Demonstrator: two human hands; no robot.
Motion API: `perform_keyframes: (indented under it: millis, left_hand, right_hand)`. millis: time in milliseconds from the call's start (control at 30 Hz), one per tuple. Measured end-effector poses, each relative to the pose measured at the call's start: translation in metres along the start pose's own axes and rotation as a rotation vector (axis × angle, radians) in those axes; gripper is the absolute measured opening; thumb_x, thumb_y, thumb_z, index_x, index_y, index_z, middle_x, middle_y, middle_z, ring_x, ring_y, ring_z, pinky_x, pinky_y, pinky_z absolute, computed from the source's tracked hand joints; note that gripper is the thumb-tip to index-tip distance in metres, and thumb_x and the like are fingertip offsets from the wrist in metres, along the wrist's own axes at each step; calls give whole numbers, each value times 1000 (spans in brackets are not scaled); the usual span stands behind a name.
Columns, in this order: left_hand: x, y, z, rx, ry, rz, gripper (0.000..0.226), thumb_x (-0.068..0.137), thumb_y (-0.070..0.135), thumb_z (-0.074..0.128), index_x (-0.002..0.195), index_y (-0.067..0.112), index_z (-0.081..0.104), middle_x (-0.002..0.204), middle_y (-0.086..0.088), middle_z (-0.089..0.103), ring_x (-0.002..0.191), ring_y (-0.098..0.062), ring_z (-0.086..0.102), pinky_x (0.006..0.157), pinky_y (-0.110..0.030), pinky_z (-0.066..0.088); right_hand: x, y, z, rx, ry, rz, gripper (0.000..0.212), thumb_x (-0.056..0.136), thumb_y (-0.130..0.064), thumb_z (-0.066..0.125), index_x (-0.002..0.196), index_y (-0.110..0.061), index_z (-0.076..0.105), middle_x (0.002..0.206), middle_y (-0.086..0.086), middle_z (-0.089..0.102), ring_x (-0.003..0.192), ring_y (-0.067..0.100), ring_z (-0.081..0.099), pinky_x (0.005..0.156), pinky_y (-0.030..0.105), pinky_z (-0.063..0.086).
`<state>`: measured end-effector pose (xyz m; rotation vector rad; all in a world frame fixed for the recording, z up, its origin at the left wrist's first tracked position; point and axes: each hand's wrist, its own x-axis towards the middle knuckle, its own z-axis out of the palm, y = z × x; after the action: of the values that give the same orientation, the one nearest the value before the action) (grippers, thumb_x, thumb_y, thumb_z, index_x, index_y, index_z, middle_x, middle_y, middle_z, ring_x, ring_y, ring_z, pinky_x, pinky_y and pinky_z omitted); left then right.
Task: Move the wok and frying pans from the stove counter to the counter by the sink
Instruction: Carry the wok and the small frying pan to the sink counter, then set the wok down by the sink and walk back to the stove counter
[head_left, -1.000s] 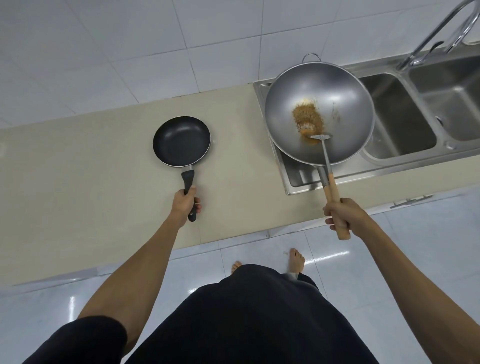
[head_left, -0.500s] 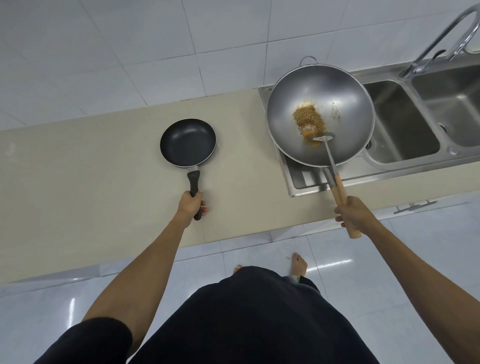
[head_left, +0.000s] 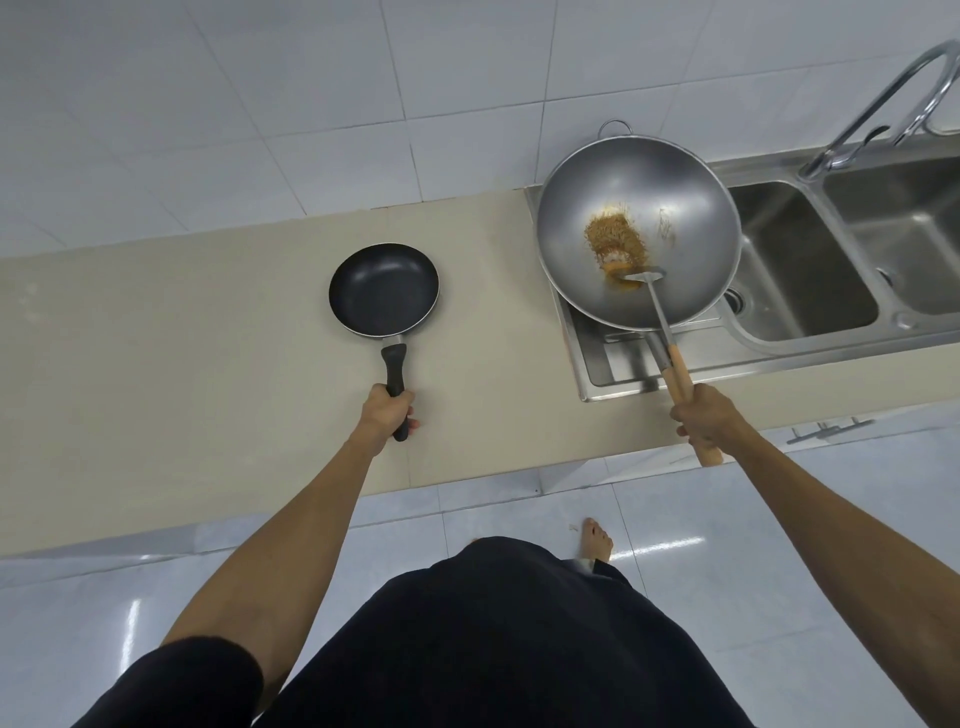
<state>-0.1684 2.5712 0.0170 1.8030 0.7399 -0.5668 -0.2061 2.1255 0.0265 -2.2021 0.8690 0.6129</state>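
Observation:
A small black frying pan (head_left: 383, 288) sits flat on the beige counter (head_left: 208, 374), and my left hand (head_left: 387, 410) grips the end of its black handle. A large steel wok (head_left: 685, 197) holding browned food scraps and a metal spatula (head_left: 647, 275) hangs over the sink's drainboard. My right hand (head_left: 704, 418) is closed around the wooden handle of the wok near the counter's front edge. The spatula's shaft runs down beside that handle.
A steel double sink (head_left: 810, 260) with a curved tap (head_left: 878, 104) lies right of the wok. The drainboard (head_left: 623, 364) is under the wok. A white tiled wall runs behind the counter. Glossy floor tiles and my bare foot (head_left: 597, 540) are below.
Both pans have shifted slightly rightwards in view, with the wok held over the drainboard and the frying pan resting on the counter. My grips have not changed.

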Motion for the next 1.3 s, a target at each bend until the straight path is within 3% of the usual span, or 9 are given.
perform_keyframes:
  millis: [200, 300, 367, 500, 733, 933, 1067, 1200, 1300]
  left_hand:
    - [-5, 2, 1, 53, 25, 19, 36, 102, 14, 49, 131, -5, 42, 107, -20, 55, 83, -34, 60, 79, -43, 52]
    - [-6, 4, 0, 247, 105, 106, 38, 98, 15, 53, 127, -7, 42, 115, -25, 57, 91, -34, 58, 80, -42, 50]
    - [-6, 10, -1, 402, 192, 183, 42, 95, 17, 56, 126, -8, 42, 123, -29, 54, 102, -42, 59, 88, -49, 52]
    - [-10, 40, 1, 691, 329, 383, 59, 91, 27, 63, 136, -5, 42, 132, -28, 49, 121, -47, 46, 96, -54, 43]
    - [-20, 124, 41, 973, 83, 716, 71, 94, 48, 60, 146, 3, 42, 144, -22, 47, 133, -41, 39, 104, -52, 38]
    - [-46, 197, 114, 1110, -110, 881, 59, 104, 40, 42, 150, 4, 37, 148, -24, 47, 139, -41, 37, 108, -49, 35]
    - [-72, 237, 176, 1191, -232, 982, 59, 103, 42, 41, 148, 4, 42, 148, -23, 50, 137, -40, 43, 109, -49, 39]
    - [-108, 262, 262, 1229, -348, 1076, 45, 102, 43, 44, 120, 4, 57, 125, -21, 62, 116, -39, 58, 93, -42, 46]
    - [-141, 272, 338, 1319, -381, 1106, 58, 103, 46, 41, 139, 2, 49, 146, -23, 51, 133, -37, 47, 109, -47, 39]
  right_hand:
    - [-8, 9, 12, -58, 38, -21, 37, 93, -12, 64, 124, 3, 50, 119, 25, 63, 91, 36, 61, 76, 39, 46]
    - [-12, 13, 19, -58, 38, -28, 45, 95, -17, 66, 130, 4, 48, 125, 26, 61, 97, 34, 54, 80, 40, 42]
    - [-12, 14, 17, -39, 14, -31, 55, 95, -24, 68, 137, 3, 45, 129, 26, 60, 101, 36, 55, 83, 42, 44]
    - [-11, 12, -2, -73, -28, -35, 79, 95, -40, 69, 152, 0, 33, 145, 25, 53, 128, 44, 54, 100, 47, 46]
    - [-20, 11, -46, -58, -10, -81, 87, 94, -57, 62, 156, -4, 32, 163, 22, 37, 146, 45, 40, 113, 54, 39]
    - [-28, 36, -117, 76, 136, -90, 88, 97, -67, 47, 157, -4, 34, 165, 22, 36, 149, 45, 36, 117, 55, 34]
    - [-32, 76, -167, 153, 204, -84, 82, 101, -63, 41, 157, -3, 34, 165, 22, 35, 149, 44, 37, 118, 55, 33]
    - [-36, 138, -220, 156, 263, -97, 73, 106, -54, 39, 157, -2, 35, 164, 22, 36, 149, 41, 37, 120, 50, 31]
    - [-37, 199, -266, 146, 325, -50, 71, 108, -50, 36, 156, 2, 37, 164, 23, 37, 150, 39, 36, 121, 45, 27]
